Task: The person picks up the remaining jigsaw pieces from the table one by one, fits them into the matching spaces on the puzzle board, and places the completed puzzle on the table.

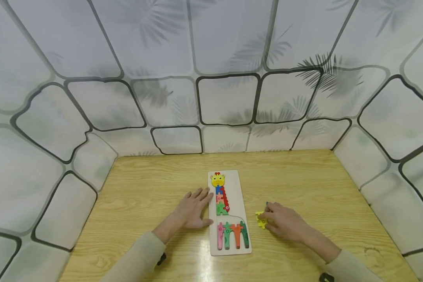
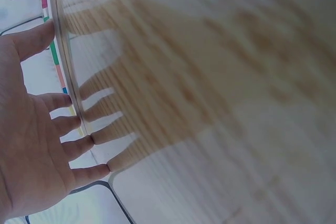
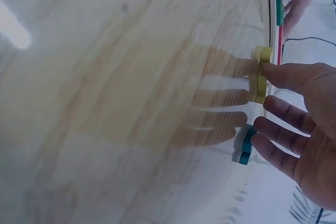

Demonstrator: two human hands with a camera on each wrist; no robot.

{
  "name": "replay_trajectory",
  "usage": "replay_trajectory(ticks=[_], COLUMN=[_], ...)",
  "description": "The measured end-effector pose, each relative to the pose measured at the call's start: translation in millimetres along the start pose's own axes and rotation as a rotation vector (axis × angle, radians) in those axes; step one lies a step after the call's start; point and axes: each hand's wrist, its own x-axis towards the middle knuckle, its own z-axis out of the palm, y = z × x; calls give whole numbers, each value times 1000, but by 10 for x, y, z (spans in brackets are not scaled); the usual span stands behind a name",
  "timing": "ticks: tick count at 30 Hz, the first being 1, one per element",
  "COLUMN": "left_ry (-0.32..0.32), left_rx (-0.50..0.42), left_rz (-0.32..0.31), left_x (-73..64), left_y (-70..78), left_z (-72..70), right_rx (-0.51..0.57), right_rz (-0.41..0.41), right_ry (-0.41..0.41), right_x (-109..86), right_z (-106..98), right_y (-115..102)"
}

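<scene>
A white puzzle board [image 1: 234, 196] lies on the table, bearing a giraffe made of coloured pieces: a yellow head [image 1: 217, 179], a red mane [image 1: 225, 199], blue, pink and green neck pieces, and several legs [image 1: 237, 235]. My left hand [image 1: 194, 209] rests at the board's left edge, fingers spread, thumb and fingertips touching it. Right of the board, my right hand [image 1: 287, 222] touches a yellow puzzle piece [image 3: 260, 77] with thumb and index finger; the piece lies flat on the table. By its other fingertips is a teal piece [image 3: 245, 146], mostly hidden in the head view.
The wooden table [image 1: 155, 176] is bounded by walls [image 1: 229, 100] with a stone pattern at the back and both sides. Inside the board's outline, the giraffe's body area [image 1: 229, 219] shows bare white between neck and legs.
</scene>
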Motion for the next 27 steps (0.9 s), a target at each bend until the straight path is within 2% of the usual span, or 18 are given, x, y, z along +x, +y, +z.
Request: replay_trajectory(ticks=[7, 10, 17, 24, 27], left_ry=[20, 19, 20, 15, 10], left_rx=[11, 16, 27, 14, 17], left_rz=[8, 9, 9, 6, 3], left_x=[-4, -3, 3, 8, 11], left_y=[0, -1, -5, -8, -9], left_z=[6, 9, 22, 27, 28], right_rx=[25, 16, -93, -101, -92], right_rz=[2, 43, 143, 270, 299], right_ry=[-4, 12, 103, 88, 90], right_x=[-7, -24, -68, -78, -86], right_z=[-20, -19, 8, 28, 26], right_y=[-8, -26, -110, -171, -195])
